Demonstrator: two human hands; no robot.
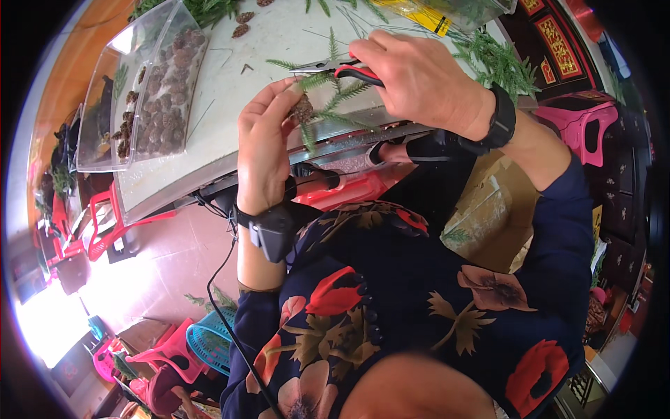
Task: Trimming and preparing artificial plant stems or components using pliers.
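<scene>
Left hand (pixel 264 136), one; thumb and fingertips pinched on one brown pine cone (pixel 301 110), held just above the near edge of the table; right hand (pixel 427 82), one; closed round the red-and-black handles of one pair of long-nosed pliers (pixel 343 70), the metal nose pointing left, just above the cone; whether it bites on anything I cannot tell from here; one many-armed green needle sprig (pixel 351 91), fanned out about the cone, below and beside the pliers.

Wrists: two, each with one black strapped device, left (pixel 271 232) and right (pixel 500 119).

Table (pixel 223 129): one, pale top, metal edge; loose pine cones (pixel 241 31), three visible, at the far side; several thin wires, one a short bent piece (pixel 247 68); green needle sprigs heaped at the right (pixel 494 63), too tangled to count.

Containers: one clear plastic box (pixel 101 167), at the table's left, holding dozens of pine cones (pixel 167 105), too crowded for an exact count; one cardboard box (pixel 499 227), right of the lap, one green sprig (pixel 457 235) visible inside; one turquoise openwork basket (pixel 211 341), on the floor behind, at left.

Labels: one clear package (pixel 412 14), yellow band with dark printing; red panels with gold figures (pixel 558 43) on a dark cabinet; beside it, one pink plastic stool (pixel 590 126).
</scene>
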